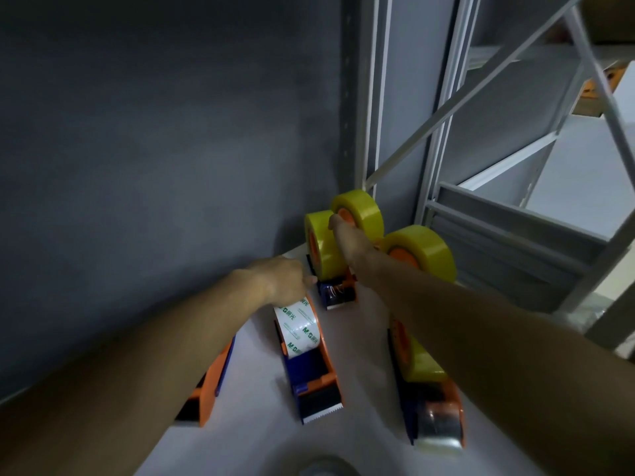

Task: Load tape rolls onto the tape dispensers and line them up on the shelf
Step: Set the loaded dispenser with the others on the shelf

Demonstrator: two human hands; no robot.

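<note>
Lining up loaded dispensers on the white shelf (254,365), I am reaching my right hand (347,235) onto the back yellow roll (364,209), grip hidden, while my left hand (285,280) is curling onto the printed-roll dispenser (309,365), next needing straightening.

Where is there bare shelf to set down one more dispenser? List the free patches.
Bare shelf lies between the leftmost dispenser and the white-tape dispenser. A wider strip lies between that one and the front right dispenser. The back is crowded: three yellow rolls and both hands, left, right.
</note>
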